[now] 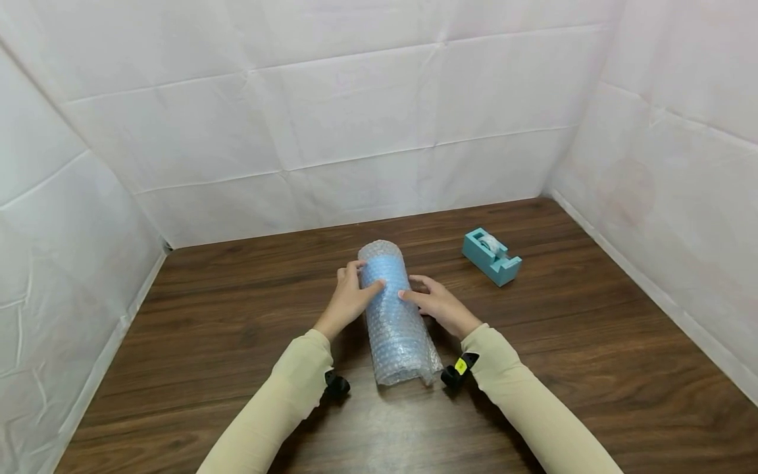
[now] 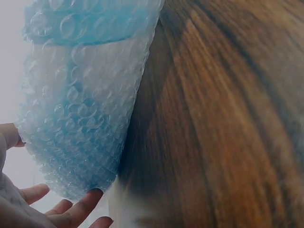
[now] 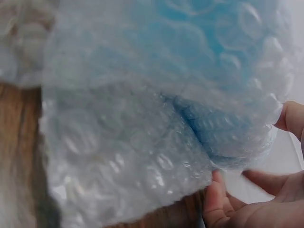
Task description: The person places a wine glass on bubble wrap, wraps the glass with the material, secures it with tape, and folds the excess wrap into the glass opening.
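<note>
A cylinder-shaped bundle of bubble wrap (image 1: 393, 329) lies on the table, pointing away from me, with something light blue inside it. My left hand (image 1: 348, 299) holds its left side, thumb on top and fingers down along the side. From the right my right hand (image 1: 441, 306) grips it, thumb on top and fingers bent low at the side. In the left wrist view the bubble wrap (image 2: 85, 114) shows blue through its layers. A loose flap of bubble wrap (image 3: 118, 156) hangs out beside the fingers in the right wrist view. What exactly is wrapped cannot be made out.
A turquoise tape dispenser (image 1: 491, 258) with a roll of clear tape stands to the right, beyond my right hand. The dark wooden table (image 1: 237, 329) is bordered by white sheeting (image 1: 355, 118) at the back and both sides.
</note>
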`<state>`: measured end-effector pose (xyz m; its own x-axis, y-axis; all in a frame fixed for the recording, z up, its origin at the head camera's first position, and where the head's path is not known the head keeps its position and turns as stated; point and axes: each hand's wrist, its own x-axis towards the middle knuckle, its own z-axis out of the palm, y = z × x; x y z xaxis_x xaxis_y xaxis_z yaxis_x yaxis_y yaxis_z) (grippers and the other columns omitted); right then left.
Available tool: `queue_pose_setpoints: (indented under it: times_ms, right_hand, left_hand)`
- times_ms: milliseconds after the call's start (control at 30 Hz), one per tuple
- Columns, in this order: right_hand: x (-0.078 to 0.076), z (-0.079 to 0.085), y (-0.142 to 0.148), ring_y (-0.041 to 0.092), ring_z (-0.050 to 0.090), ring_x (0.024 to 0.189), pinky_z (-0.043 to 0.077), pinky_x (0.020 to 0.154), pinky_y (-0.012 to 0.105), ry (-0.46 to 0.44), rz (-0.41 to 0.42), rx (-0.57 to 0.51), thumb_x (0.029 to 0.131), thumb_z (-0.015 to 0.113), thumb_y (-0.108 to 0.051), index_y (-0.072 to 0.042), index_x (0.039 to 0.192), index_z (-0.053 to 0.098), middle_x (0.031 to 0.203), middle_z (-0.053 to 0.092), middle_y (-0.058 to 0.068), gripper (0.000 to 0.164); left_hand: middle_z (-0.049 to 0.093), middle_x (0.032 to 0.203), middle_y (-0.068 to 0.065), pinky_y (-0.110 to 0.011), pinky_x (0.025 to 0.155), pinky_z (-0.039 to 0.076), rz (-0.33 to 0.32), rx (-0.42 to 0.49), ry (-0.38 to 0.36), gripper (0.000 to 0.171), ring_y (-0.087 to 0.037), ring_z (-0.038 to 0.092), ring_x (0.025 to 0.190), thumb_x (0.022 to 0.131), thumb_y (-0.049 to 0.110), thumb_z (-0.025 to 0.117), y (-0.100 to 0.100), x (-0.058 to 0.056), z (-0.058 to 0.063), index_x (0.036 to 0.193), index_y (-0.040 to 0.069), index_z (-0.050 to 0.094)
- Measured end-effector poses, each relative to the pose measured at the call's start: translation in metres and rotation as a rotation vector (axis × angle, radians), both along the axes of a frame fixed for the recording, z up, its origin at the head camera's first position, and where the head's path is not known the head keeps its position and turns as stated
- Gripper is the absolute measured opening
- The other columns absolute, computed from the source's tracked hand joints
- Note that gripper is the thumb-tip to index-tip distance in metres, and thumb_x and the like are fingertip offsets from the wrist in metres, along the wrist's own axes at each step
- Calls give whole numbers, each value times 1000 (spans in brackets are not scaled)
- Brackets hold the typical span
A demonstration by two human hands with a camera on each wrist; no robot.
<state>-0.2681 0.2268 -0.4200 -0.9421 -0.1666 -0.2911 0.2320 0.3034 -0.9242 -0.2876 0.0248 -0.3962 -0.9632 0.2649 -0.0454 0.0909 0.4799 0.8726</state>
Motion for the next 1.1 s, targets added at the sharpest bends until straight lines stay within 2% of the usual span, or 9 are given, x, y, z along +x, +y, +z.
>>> queue_pose_setpoints:
  times_ms: [133, 267, 433, 667, 967, 1100]
  right_hand:
    - [-2, -1, -1, 40, 39, 134, 36, 108, 52, -35, -13, 11, 95, 57, -39, 0, 151, 21, 154, 26, 23, 78]
    - [-3, -3, -1, 34, 43, 131, 41, 103, 47, -28, -7, 13, 95, 57, -39, 4, 147, 31, 150, 35, 22, 72]
    - [-3, -3, -2, 30, 50, 122, 45, 97, 42, -48, -3, 3, 96, 56, -40, 1, 144, 38, 145, 43, 19, 66]
    - [-3, -6, -5, 34, 40, 135, 33, 111, 51, -50, 1, -31, 97, 55, -40, -1, 146, 37, 150, 38, 18, 65]
    - [0, -4, -10, 32, 40, 135, 36, 108, 52, -9, 13, 0, 96, 54, -46, -5, 145, 40, 149, 40, 16, 66]
    - [3, -3, -11, 34, 34, 139, 35, 108, 53, 3, 13, -20, 100, 45, -43, -4, 147, 37, 152, 35, 16, 61]
  left_hand:
    - [26, 143, -23, -55, 105, 38, 1, 2, -5, 69, -40, 39, 132, 94, 37, 59, 0, 0, -1, 147, 7, 26]
    - [26, 143, -23, -55, 105, 38, -7, 5, -1, 69, -40, 38, 132, 95, 37, 58, -1, 1, -1, 147, 7, 25]
    - [25, 144, -24, -55, 105, 37, -11, 1, -1, 68, -41, 37, 133, 95, 36, 57, -2, 1, -1, 148, 7, 25]
    - [26, 147, -24, -57, 106, 36, -7, -13, -3, 69, -41, 35, 135, 96, 37, 56, -3, 1, -1, 148, 7, 25]
    - [31, 150, -23, -57, 107, 34, -3, -21, -9, 68, -40, 34, 138, 96, 37, 56, -10, 2, 1, 150, 6, 26]
    - [33, 149, -23, -57, 109, 33, 3, -27, -4, 66, -40, 34, 138, 97, 35, 56, -13, 3, 1, 150, 6, 27]
